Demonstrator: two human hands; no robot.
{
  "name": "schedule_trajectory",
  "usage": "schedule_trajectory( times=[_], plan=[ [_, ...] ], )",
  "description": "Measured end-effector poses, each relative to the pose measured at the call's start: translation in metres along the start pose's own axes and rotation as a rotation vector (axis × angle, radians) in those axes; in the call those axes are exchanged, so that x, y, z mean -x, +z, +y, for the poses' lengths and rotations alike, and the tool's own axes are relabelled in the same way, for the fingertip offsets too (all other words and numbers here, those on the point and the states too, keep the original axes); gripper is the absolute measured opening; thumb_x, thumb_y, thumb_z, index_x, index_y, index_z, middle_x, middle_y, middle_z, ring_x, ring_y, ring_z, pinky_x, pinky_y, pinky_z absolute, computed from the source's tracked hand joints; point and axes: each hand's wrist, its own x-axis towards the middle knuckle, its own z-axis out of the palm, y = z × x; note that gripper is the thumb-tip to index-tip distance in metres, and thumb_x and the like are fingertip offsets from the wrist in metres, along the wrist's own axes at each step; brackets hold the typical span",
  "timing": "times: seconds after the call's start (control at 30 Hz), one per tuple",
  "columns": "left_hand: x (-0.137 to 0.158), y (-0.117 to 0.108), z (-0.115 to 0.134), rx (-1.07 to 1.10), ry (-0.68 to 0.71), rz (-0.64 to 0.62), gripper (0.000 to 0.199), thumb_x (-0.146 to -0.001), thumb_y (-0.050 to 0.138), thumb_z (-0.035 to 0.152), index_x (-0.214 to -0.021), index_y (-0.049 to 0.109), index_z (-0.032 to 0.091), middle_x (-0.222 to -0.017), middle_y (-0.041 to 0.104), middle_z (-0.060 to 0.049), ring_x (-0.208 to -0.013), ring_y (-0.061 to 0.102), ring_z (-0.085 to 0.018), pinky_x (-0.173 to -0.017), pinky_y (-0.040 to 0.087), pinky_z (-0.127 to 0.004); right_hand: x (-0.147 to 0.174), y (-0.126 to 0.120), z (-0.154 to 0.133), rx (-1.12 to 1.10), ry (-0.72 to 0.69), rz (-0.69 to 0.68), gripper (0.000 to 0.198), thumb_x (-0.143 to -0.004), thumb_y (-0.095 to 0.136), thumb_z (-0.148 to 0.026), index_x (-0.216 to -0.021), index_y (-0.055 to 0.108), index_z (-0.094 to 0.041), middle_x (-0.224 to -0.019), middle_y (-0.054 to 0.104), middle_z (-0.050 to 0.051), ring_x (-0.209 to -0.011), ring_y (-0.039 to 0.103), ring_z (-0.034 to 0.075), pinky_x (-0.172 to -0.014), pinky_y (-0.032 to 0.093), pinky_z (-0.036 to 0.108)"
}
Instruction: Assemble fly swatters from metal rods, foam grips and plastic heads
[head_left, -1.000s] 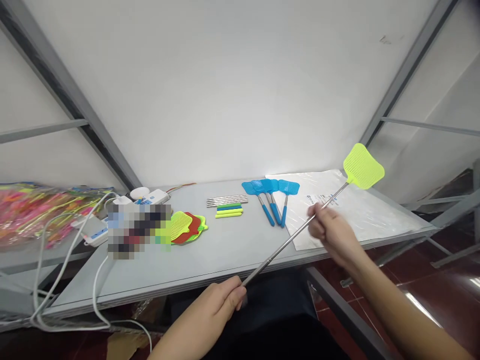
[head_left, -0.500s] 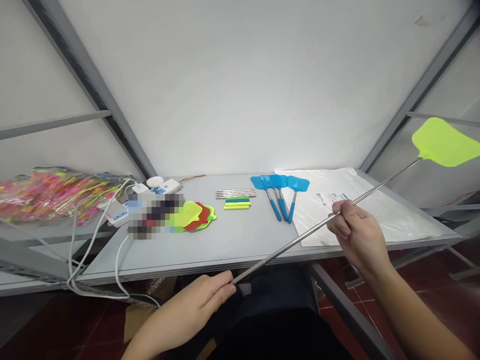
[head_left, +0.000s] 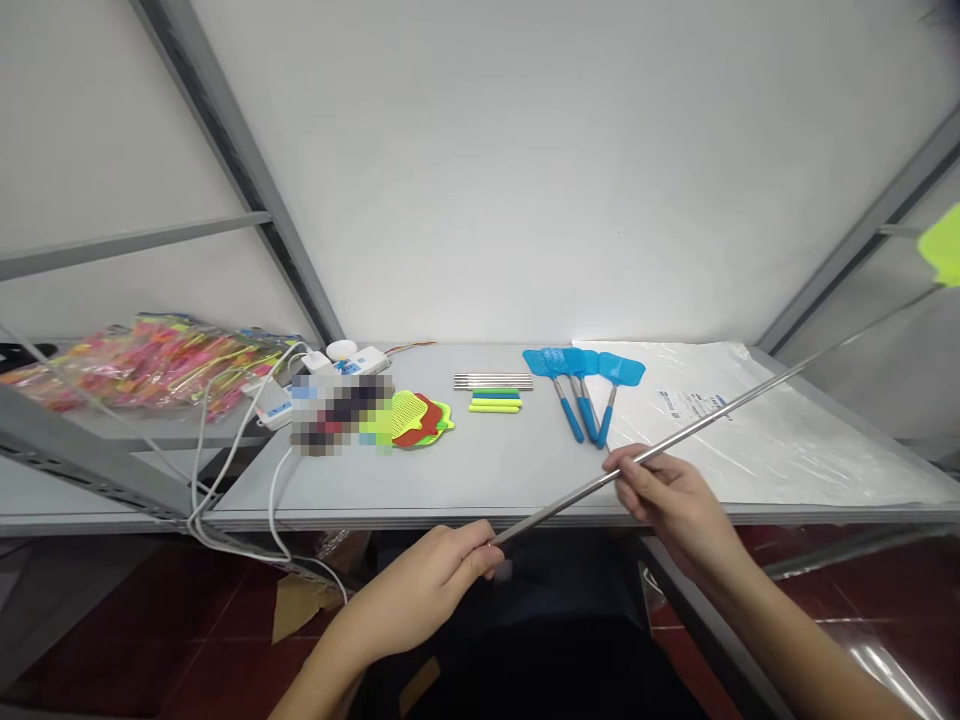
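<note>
A long telescopic fly swatter [head_left: 705,420] slants up to the right across my view, its steel rod extended. Its yellow-green head is cut off by the right edge. My left hand [head_left: 450,575] grips the rod's lower end, fingers closed. Farther up, my right hand [head_left: 664,495] is closed around the rod with thumb and fingers. Behind, several blue fly swatters [head_left: 581,385] lie fanned out on the table. Left of them are steel rods [head_left: 493,381] and coloured handles [head_left: 495,401]. Loose swatter heads [head_left: 412,420], yellow, red and green, lie overlapping farther left.
A white plastic bag [head_left: 787,430] with a label covers the right of the grey table [head_left: 337,490]. White power strips [head_left: 364,362] and hanging cables [head_left: 232,425] sit at left, beside a blurred patch. Bagged colourful goods [head_left: 157,365] lie on the left shelf.
The swatter's head has moved right, partly out of view. My right hand has shifted left and down along the rod, nearer my left hand. The whole view has turned slightly left.
</note>
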Motion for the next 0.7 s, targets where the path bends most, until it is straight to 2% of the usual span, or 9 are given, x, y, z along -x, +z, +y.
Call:
schedule_trajectory(
  times=[0.1,0.27,0.4,0.5,0.57,0.63,0.7],
  plan=[
    [0.003,-0.004,-0.005,-0.009,0.000,-0.010,0.034,-0.098,0.035,0.043,-0.087,0.060,0.023,-0.085,0.063,0.001,-0.085,0.056,-0.017,-0.078,0.038,-0.025,-0.001,-0.019,-0.013,-0.035,-0.027,0.059,0.022,-0.084,0.066,-0.040,-0.087,0.068,-0.019,-0.055,0.046,-0.002,-0.052,0.040,0.012,-0.050,0.031,0.027],
    [0.005,-0.009,-0.018,-0.032,-0.019,0.067,0.034,-0.096,0.037,0.048,-0.088,0.059,0.023,-0.089,0.064,0.000,-0.088,0.056,-0.020,-0.080,0.038,-0.027,-0.002,-0.041,-0.025,-0.164,-0.179,0.248,0.016,-0.086,0.065,-0.037,-0.083,0.067,-0.022,-0.058,0.040,-0.003,-0.055,0.036,0.011,-0.050,0.031,0.025],
    [0.008,-0.016,-0.022,-0.031,-0.033,0.092,0.038,-0.096,0.036,0.050,-0.086,0.058,0.022,-0.086,0.063,0.000,-0.086,0.056,-0.019,-0.079,0.039,-0.026,-0.007,-0.042,-0.021,-0.201,-0.128,0.279,0.023,-0.088,0.061,-0.042,-0.083,0.069,-0.021,-0.059,0.045,-0.002,-0.056,0.040,0.011,-0.052,0.036,0.025],
    [0.011,-0.020,-0.025,-0.039,-0.036,0.101,0.040,-0.096,0.037,0.050,-0.081,0.059,0.021,-0.081,0.061,0.001,-0.082,0.055,-0.018,-0.077,0.038,-0.026,-0.018,-0.042,-0.020,-0.285,-0.153,0.376,0.038,-0.092,0.050,-0.048,-0.081,0.072,-0.018,-0.073,0.060,0.004,-0.069,0.053,0.014,-0.063,0.044,0.026],
    [0.012,-0.023,-0.028,-0.030,-0.037,0.102,0.041,-0.096,0.037,0.050,-0.081,0.060,0.020,-0.079,0.061,0.001,-0.080,0.055,-0.017,-0.076,0.039,-0.026,-0.025,-0.040,-0.019,-0.365,-0.154,0.421,0.038,-0.093,0.048,-0.045,-0.080,0.073,-0.019,-0.086,0.066,0.007,-0.085,0.060,0.018,-0.074,0.048,0.029],
    [0.012,-0.023,-0.029,-0.005,-0.030,0.097,0.041,-0.096,0.037,0.049,-0.082,0.063,0.019,-0.080,0.062,0.001,-0.079,0.055,-0.017,-0.075,0.039,-0.025,-0.029,-0.032,-0.015,-0.420,-0.155,0.420,0.036,-0.094,0.047,-0.041,-0.078,0.073,-0.021,-0.091,0.069,0.007,-0.099,0.061,0.022,-0.086,0.048,0.035],
    [0.011,-0.020,-0.025,0.023,-0.031,0.114,0.040,-0.097,0.038,0.047,-0.084,0.064,0.019,-0.080,0.062,0.001,-0.079,0.055,-0.017,-0.075,0.039,-0.025,-0.024,-0.012,-0.006,-0.389,-0.172,0.354,0.039,-0.095,0.043,-0.041,-0.077,0.072,-0.023,-0.096,0.072,0.007,-0.111,0.059,0.024,-0.098,0.042,0.041]
  ],
)
